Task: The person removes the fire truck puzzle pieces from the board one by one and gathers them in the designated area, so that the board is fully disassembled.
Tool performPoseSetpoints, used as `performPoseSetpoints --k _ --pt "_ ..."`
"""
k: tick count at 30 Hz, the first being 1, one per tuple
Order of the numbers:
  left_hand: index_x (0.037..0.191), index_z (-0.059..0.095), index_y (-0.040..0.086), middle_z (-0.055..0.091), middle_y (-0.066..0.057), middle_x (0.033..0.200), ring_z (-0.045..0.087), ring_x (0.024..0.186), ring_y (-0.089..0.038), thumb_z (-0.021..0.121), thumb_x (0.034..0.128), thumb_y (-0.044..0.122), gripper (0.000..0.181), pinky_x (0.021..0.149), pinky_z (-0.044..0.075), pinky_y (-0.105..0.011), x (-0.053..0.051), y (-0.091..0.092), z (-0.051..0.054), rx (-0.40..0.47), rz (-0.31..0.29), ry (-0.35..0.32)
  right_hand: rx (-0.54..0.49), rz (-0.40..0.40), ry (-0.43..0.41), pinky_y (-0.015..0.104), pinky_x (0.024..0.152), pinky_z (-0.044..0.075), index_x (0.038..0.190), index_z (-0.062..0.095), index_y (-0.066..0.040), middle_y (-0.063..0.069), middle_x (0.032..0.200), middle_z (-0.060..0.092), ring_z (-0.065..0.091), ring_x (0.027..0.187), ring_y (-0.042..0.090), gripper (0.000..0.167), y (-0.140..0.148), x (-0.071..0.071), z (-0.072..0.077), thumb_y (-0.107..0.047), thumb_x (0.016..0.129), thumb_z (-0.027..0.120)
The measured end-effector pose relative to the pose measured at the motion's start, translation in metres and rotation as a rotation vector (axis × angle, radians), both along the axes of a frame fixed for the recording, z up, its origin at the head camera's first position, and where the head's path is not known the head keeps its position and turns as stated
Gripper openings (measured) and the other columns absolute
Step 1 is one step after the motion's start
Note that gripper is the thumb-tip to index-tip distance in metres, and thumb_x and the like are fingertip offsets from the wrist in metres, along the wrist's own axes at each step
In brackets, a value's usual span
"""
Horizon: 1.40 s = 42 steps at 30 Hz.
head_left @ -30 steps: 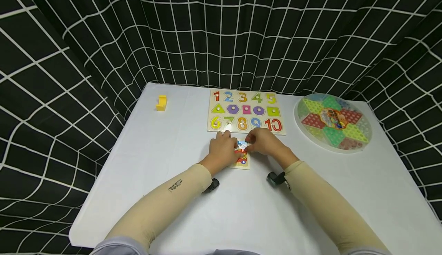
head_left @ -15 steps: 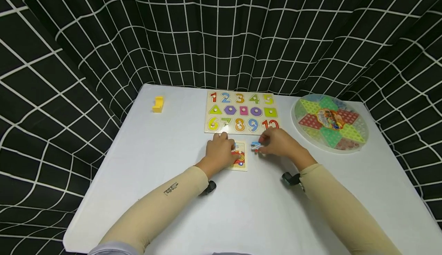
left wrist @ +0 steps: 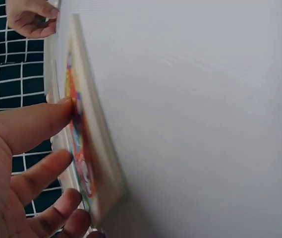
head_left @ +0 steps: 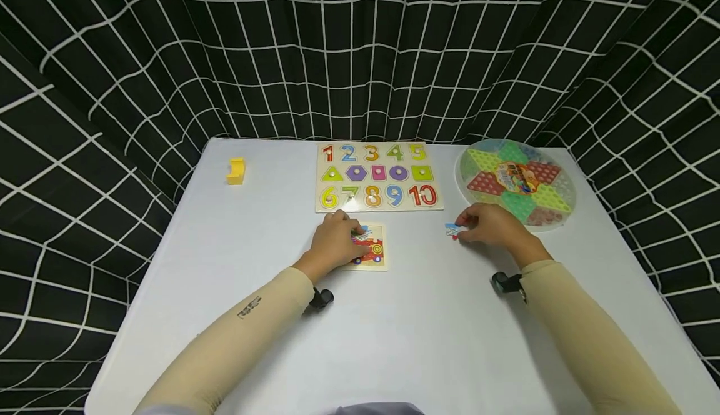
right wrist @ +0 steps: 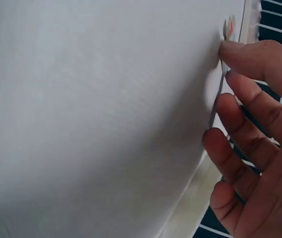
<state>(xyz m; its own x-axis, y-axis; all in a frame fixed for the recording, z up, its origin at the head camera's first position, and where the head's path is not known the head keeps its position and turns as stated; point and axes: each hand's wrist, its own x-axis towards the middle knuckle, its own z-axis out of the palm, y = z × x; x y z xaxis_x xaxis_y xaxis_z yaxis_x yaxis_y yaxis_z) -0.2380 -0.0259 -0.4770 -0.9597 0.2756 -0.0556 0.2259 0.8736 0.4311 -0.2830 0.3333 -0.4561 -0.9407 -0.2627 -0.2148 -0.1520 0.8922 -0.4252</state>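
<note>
Near the middle of the table [head_left: 416, 327], here's the small picture puzzle [head_left: 375, 241], with the left hand [head_left: 334, 240] draped over its left part, fingers somewhat spread, thumb and fingertips resting on the face. Over to its right, well apart from it and towards the right edge of the table, the right hand [head_left: 495, 226] has a loose piece [head_left: 452, 230], blue and white with a touch of red, pinched between thumb and fingertips! Is it lifted or touching the table? Can't tell from these angles.

To do this well, I'd say: light, even pressure from the left, so the puzzle doesn't skid and nothing in it gets nudged; on the right, a fine pinch by the rim of the piece, picture uppermost, tabs unbent, wrist low and unhurried.

Now the count! Two hands, one puzzle, one loose piece. Along the far edge, one number board [head_left: 368, 173] carrying ten numbers [head_left: 373, 197] and five shapes [head_left: 356, 173]. By the far right corner, one round game board [head_left: 514, 180], just beyond the right hand. And towards the far left corner, one yellow block [head_left: 236, 171], all alone!
</note>
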Motion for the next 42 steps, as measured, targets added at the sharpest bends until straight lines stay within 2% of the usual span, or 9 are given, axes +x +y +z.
performPoseSetpoints --k 4,7,10,13,17,23,27,33,42 --pt "0.11 0.07 0.016 0.05 -0.004 0.105 0.042 0.097 -0.023 0.08 0.0765 0.049 0.049 0.079 0.042 -0.033 0.005 -0.005 -0.001 0.037 0.053 0.001 0.009 0.019 -0.023 0.041 0.078 0.045 0.101 0.072 -0.014 0.002 0.095 0.065 0.055 0.087 0.022 0.03 -0.004 -0.005 0.005 -0.03 0.078 0.084" --pt "0.113 0.069 0.012 0.048 -0.007 0.104 0.043 0.096 -0.025 0.081 0.0767 0.044 0.05 0.077 0.041 -0.033 0.011 -0.007 0.0 0.054 0.095 -0.005 -0.002 0.03 -0.002 0.038 0.07 0.044 0.097 0.071 -0.015 0.001 0.09 0.063 0.054 0.08 0.02 0.03 -0.016 -0.006 0.008 -0.034 0.078 0.083" --pt "0.112 0.069 0.011 0.047 -0.009 0.103 0.044 0.093 -0.025 0.081 0.0774 0.042 0.048 0.075 0.041 -0.034 0.014 -0.009 0.002 0.055 0.124 -0.005 -0.039 0.061 0.051 0.035 0.063 0.044 0.091 0.07 -0.016 -0.001 0.084 0.063 0.054 0.072 0.018 0.024 -0.044 -0.004 0.008 -0.033 0.079 0.082" --pt "0.11 0.069 0.013 0.046 -0.008 0.1 0.044 0.09 -0.024 0.079 0.0792 0.043 0.044 0.072 0.041 -0.035 0.014 -0.011 0.002 0.035 0.144 0.006 -0.06 0.148 0.088 0.034 0.063 0.044 0.085 0.071 -0.016 -0.003 0.078 0.062 0.054 0.069 0.017 0.017 -0.083 -0.002 0.007 -0.029 0.081 0.08" --pt "0.105 0.067 0.016 0.045 -0.005 0.097 0.044 0.088 -0.022 0.077 0.0805 0.046 0.04 0.069 0.04 -0.035 0.009 -0.013 0.0 0.01 0.165 0.007 -0.024 0.26 0.106 0.033 0.065 0.044 0.084 0.072 -0.017 -0.006 0.075 0.061 0.053 0.071 0.015 0.014 -0.132 -0.002 0.003 -0.029 0.084 0.079" --pt "0.097 0.061 0.019 0.043 -0.004 0.096 0.043 0.087 -0.022 0.077 0.079 0.049 0.039 0.069 0.039 -0.036 0.003 -0.014 0.0 0.014 0.177 -0.043 0.024 0.297 0.128 0.033 0.07 0.047 0.088 0.076 -0.016 -0.007 0.081 0.065 0.056 0.076 0.014 0.012 -0.175 -0.005 -0.001 -0.027 0.084 0.078" --pt "0.095 0.059 0.02 0.043 -0.003 0.095 0.043 0.085 -0.021 0.077 0.079 0.05 0.038 0.067 0.038 -0.035 0.004 -0.018 0.001 -0.005 0.187 -0.065 0.048 0.311 0.111 0.033 0.071 0.048 0.089 0.077 -0.015 -0.007 0.081 0.066 0.056 0.076 0.014 0.012 -0.189 -0.005 -0.001 -0.026 0.086 0.077" --pt "0.096 0.059 0.02 0.043 -0.004 0.095 0.044 0.084 -0.022 0.078 0.0788 0.05 0.039 0.065 0.038 -0.036 0.004 -0.018 0.005 -0.016 0.177 -0.069 0.063 0.312 0.107 0.03 0.066 0.046 0.083 0.074 -0.015 -0.007 0.075 0.063 0.054 0.073 0.015 0.01 -0.191 -0.005 -0.001 -0.025 0.085 0.076" --pt "0.098 0.06 0.021 0.043 -0.004 0.095 0.045 0.084 -0.022 0.076 0.0802 0.051 0.039 0.065 0.038 -0.036 0.004 -0.018 0.009 -0.039 0.157 -0.083 -0.018 0.339 0.206 0.031 0.064 0.045 0.078 0.07 -0.015 -0.005 0.073 0.059 0.053 0.071 0.016 0.011 -0.183 -0.006 0.009 -0.023 0.079 0.077"
